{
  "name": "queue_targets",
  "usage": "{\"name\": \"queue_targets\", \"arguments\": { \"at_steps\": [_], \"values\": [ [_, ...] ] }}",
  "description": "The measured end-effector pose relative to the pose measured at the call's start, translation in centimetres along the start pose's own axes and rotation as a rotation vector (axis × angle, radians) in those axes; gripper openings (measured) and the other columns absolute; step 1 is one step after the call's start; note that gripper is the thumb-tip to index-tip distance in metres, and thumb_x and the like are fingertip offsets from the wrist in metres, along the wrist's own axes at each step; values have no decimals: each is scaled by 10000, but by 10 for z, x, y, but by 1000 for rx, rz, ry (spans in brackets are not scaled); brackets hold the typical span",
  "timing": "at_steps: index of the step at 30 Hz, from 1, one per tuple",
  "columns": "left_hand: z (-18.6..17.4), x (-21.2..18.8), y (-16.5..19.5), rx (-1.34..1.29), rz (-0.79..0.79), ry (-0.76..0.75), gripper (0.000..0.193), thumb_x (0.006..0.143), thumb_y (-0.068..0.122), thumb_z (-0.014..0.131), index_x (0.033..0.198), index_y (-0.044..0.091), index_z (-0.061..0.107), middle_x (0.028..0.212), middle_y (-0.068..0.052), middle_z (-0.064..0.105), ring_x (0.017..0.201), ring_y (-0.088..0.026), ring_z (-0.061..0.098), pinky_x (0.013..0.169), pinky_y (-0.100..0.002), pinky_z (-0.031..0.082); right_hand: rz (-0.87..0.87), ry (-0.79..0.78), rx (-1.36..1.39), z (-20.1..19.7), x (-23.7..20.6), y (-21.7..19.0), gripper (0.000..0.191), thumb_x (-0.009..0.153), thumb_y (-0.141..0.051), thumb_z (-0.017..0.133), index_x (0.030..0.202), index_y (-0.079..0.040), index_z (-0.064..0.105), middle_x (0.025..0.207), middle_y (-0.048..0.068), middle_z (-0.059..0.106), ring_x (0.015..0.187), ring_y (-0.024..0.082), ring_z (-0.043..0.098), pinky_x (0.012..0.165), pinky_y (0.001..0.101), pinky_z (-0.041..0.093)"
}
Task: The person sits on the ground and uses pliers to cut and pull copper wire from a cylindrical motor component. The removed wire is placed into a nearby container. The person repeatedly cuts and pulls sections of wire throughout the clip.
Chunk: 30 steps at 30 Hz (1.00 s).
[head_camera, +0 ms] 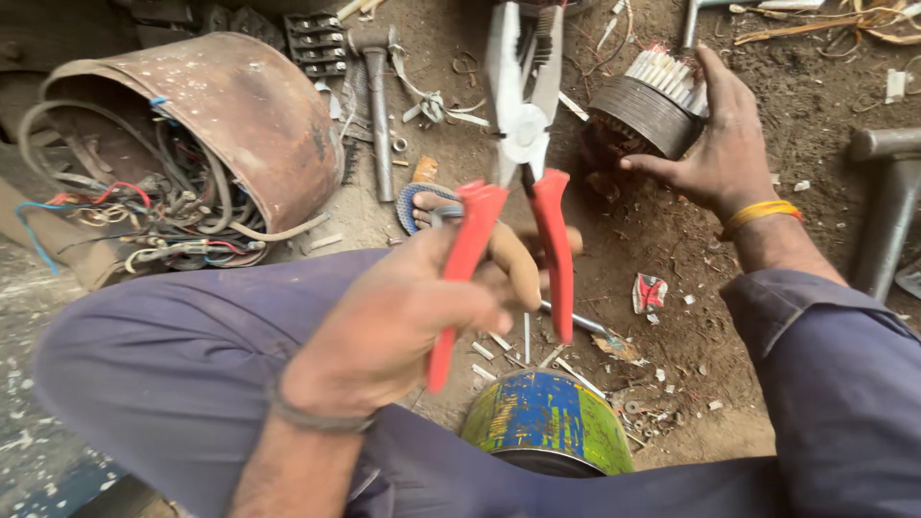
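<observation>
My left hand point(403, 321) grips a pair of pliers point(518, 144) by its red handles, jaws pointing away from me and slightly apart. My right hand point(715, 144) reaches out to a round laminated motor core point(648, 113) with white slot strips sticking out of its top, resting on the dirt ground; the fingers lie against its right side. A yellow band circles my right wrist, a dark band my left. My knees in blue trousers fill the lower part of the view.
A rusty round drum point(230, 105) full of tangled wires lies at the left. A hammer point(376, 86) lies on the ground behind the pliers. A blue and green tin point(549, 422) stands between my legs. A grey metal bar point(887, 206) is at the right.
</observation>
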<state>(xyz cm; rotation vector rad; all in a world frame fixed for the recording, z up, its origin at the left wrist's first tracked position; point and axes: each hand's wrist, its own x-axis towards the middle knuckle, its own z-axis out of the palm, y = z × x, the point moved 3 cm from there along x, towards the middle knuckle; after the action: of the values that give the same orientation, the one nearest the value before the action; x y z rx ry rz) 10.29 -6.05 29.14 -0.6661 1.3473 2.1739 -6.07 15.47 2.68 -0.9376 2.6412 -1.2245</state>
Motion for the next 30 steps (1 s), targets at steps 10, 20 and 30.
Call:
{"name": "queue_targets", "arguments": {
  "at_steps": [10, 20, 30],
  "values": [
    [-9, 37, -49, 271, -203, 285, 156, 803, 124, 636, 910, 25, 692, 690, 10, 542, 613, -117, 489, 514, -316, 378, 216, -197, 82, 6, 15, 6, 1177, 729, -441, 986, 1685, -95, 393, 1604, 243, 472, 1479, 386, 488, 1164, 479, 394],
    [-32, 76, -127, 257, -266, 328, 171, 755, 165, 689, 756, -6, 684, 655, -6, 584, 574, -112, 508, 485, -314, 370, 333, -465, 42, -28, 39, -8, 1102, 740, -238, 935, 1643, -91, 321, 1638, 220, 393, 1491, 394, 408, 1182, 515, 342],
    [-27, 79, -116, 241, -185, 336, 113, 786, 125, 693, 787, 12, 698, 696, 6, 635, 635, -99, 574, 557, -271, 440, 314, -160, -105, -2, -17, -2, 1249, 707, -98, 965, 1634, -16, 132, 1592, 330, 369, 1423, 434, 424, 1104, 512, 368]
  ]
}}
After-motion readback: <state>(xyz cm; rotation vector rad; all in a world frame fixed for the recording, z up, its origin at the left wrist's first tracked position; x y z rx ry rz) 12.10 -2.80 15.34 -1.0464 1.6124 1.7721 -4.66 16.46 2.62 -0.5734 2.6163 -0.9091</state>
